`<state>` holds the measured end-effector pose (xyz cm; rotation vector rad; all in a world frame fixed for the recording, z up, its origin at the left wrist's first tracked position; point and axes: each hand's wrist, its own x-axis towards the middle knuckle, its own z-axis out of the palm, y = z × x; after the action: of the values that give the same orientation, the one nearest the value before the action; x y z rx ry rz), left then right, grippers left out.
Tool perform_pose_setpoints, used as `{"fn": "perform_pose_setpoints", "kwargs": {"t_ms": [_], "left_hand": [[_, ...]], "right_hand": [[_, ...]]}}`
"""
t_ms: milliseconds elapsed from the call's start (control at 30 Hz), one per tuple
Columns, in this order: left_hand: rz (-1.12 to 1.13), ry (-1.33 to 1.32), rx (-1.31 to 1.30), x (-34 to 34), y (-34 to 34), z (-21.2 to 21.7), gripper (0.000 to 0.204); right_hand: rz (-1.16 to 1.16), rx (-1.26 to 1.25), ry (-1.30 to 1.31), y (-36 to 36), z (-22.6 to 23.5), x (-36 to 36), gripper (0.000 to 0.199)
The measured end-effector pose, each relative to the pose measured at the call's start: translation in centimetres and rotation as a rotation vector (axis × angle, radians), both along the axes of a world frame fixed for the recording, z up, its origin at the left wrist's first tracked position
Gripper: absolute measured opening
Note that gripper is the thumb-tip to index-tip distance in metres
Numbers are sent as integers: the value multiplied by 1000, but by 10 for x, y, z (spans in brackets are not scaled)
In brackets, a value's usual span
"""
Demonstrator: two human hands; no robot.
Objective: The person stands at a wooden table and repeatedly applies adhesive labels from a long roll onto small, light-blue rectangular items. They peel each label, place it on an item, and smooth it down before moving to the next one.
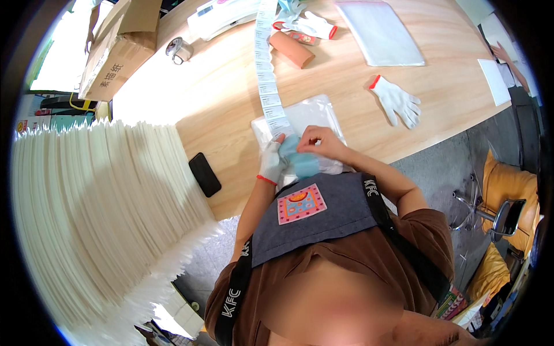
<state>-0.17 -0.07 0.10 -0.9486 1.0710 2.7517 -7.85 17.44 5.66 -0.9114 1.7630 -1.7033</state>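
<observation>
My left hand (270, 160), in a white glove with a red cuff and bare fingertips, grips the near end of a long strip of printed white labels (266, 81). Light blue backing strip (306, 167) curls out beside it toward my apron. My right hand (321, 142) is bare and curled just right of the blue strip, its thumb and fingertips pinched together. Whatever may be between them is too small to make out. Under both hands lies a stack of clear plastic bags (320, 112) on the wooden table (225, 115).
A tall stack of white sheets (104, 213) stands at left by a black phone (205, 175). Farther back are a cardboard box (115, 63), a tape roll (179, 51), a white machine (222, 20), a brown cylinder (292, 49), more plastic bags (381, 34) and a white glove (396, 102).
</observation>
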Motion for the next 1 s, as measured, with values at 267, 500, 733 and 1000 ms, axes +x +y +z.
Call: {"fn": "perform_pose_setpoints", "kwargs": {"t_ms": [267, 500, 733, 1000], "left_hand": [[-37, 10, -41, -1, 3, -1, 29], [-60, -27, -39, 0, 0, -9, 28], [-88, -5, -14, 0, 2, 0, 30], [-79, -12, 17, 1, 3, 9, 30]], "right_hand": [[-284, 298, -210, 22, -43, -82, 17], [-428, 453, -35, 12, -49, -89, 21], [-492, 527, 46, 10, -52, -85, 23], [-519, 642, 217, 5, -38, -75, 16]]}}
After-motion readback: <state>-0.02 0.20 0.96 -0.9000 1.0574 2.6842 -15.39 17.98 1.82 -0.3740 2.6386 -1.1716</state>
